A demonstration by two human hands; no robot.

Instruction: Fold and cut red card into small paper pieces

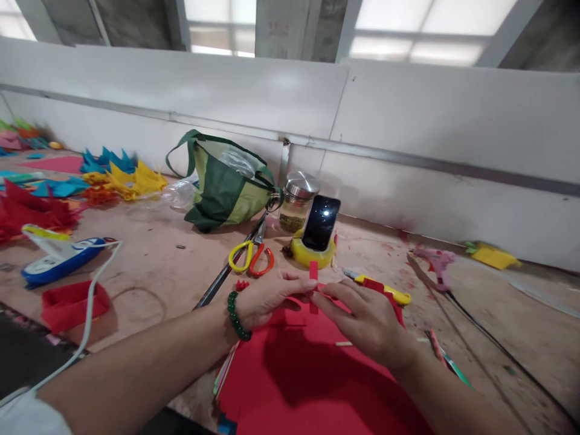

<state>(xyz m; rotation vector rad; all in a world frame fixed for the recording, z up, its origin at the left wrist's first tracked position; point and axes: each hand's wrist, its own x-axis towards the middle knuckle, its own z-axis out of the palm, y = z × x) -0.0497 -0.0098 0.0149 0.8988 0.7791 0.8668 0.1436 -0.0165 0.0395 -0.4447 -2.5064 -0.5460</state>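
Red strip (313, 269), pinched by our left fingers (298, 286); right fingers (333, 309) touching, grip unclear; uneven pressure may crease it.

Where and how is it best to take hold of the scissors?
Probably by the yellow loop and orange loop, from the person's side: the scissors lie with loops toward the person, blades pointing away. The left hand is nearest, but it holds a red strip.
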